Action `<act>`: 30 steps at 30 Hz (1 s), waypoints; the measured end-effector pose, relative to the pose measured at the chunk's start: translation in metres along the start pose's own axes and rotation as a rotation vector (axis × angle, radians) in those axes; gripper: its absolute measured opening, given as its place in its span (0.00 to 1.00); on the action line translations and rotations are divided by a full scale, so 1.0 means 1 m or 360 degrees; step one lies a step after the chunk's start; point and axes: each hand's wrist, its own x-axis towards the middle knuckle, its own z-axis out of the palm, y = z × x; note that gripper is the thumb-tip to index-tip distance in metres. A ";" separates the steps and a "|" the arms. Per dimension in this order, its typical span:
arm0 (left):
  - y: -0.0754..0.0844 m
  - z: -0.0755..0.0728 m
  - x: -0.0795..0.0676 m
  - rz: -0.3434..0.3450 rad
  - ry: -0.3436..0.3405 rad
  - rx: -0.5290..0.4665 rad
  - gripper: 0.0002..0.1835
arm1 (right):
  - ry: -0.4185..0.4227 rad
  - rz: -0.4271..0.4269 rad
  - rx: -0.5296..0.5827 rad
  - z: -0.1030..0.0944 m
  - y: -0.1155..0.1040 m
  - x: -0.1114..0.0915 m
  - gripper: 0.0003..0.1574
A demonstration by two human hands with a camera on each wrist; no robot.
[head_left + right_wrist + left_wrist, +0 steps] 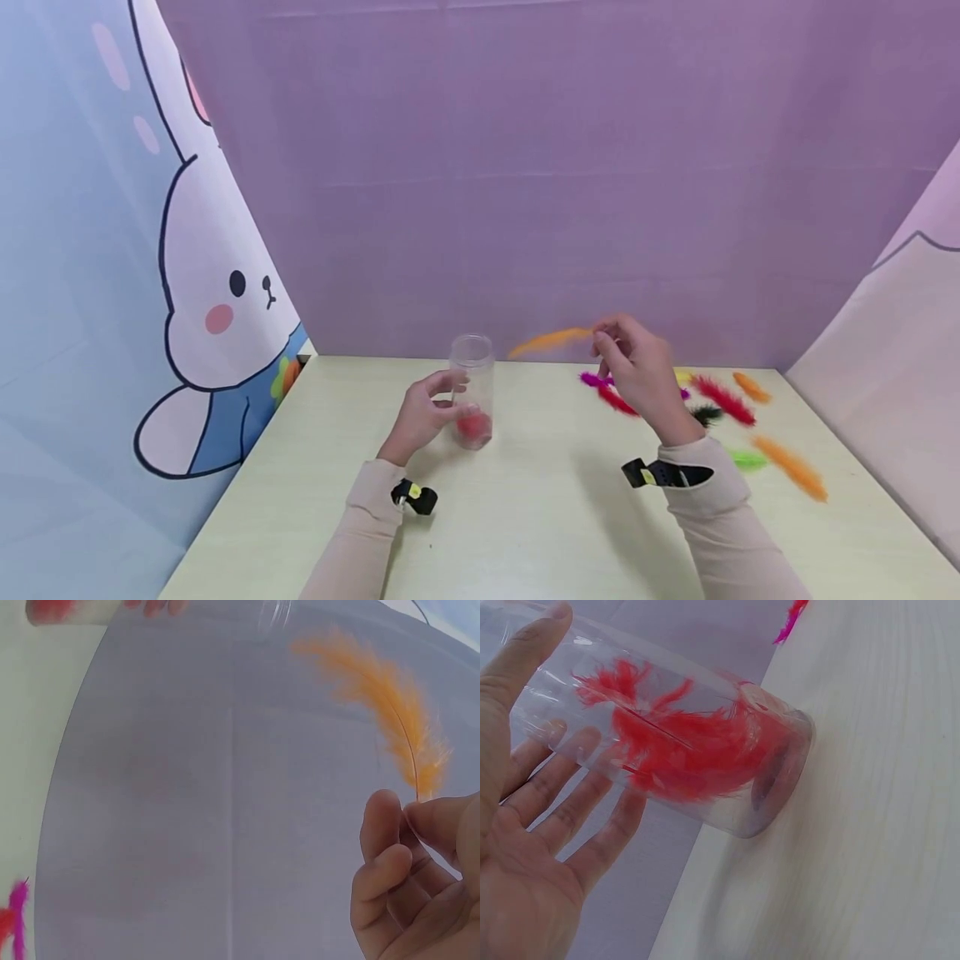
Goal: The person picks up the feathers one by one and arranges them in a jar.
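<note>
A tall clear jar with an open top stands upright on the table. My left hand holds it, with the thumb on one side and the fingers curled along the other. Inside, fluffy red feathers lie bunched near the bottom. My right hand is raised over the right part of the table, pinching an orange feather by its quill between thumb and index finger. The feather's tip points left, toward the jar's mouth but apart from it.
Loose feathers lie on the table at the right: a red one, a black one, a light green one, a large orange one and several more. A purple cloth hangs behind the table.
</note>
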 end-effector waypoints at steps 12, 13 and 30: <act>0.002 -0.001 0.000 0.0006 0.0010 0.0002 0.30 | 0.0025 -0.0102 -0.0026 0.011 -0.015 0.012 0.04; 0.002 -0.001 0.000 0.0006 0.0010 0.0000 0.30 | 0.0028 -0.0112 -0.0037 0.012 -0.015 0.013 0.04; 0.000 0.000 -0.001 0.0015 0.0012 0.0017 0.30 | -0.0095 -0.0240 -0.0205 0.022 -0.023 0.026 0.06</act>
